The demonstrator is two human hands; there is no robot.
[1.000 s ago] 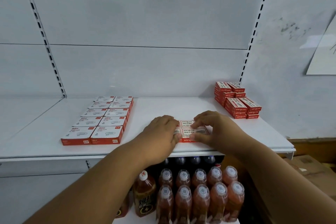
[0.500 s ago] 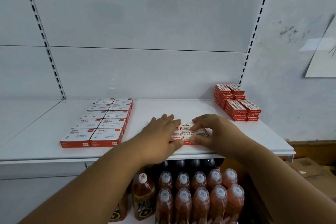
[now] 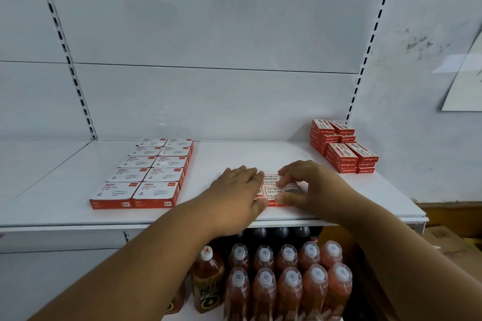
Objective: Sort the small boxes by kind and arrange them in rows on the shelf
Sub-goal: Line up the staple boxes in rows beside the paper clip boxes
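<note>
A small block of red-and-white staple boxes lies near the front of the white shelf. My left hand lies flat against the block's left side, fingers straight, covering the left boxes. My right hand arches over the right side, fingertips on the far box and thumb at the front edge. To the left lie two neat columns of white-topped paper clip boxes. A stack of red staple boxes stands at the back right.
Below the shelf stand several bottles of reddish drink and dark-capped bottles behind them. A slotted upright runs up the back panel on the right, another on the left. A cardboard box sits low at the right.
Both hands stay on the staple block; the left fingers have straightened and slid a little along its left side. The view has shifted slightly.
</note>
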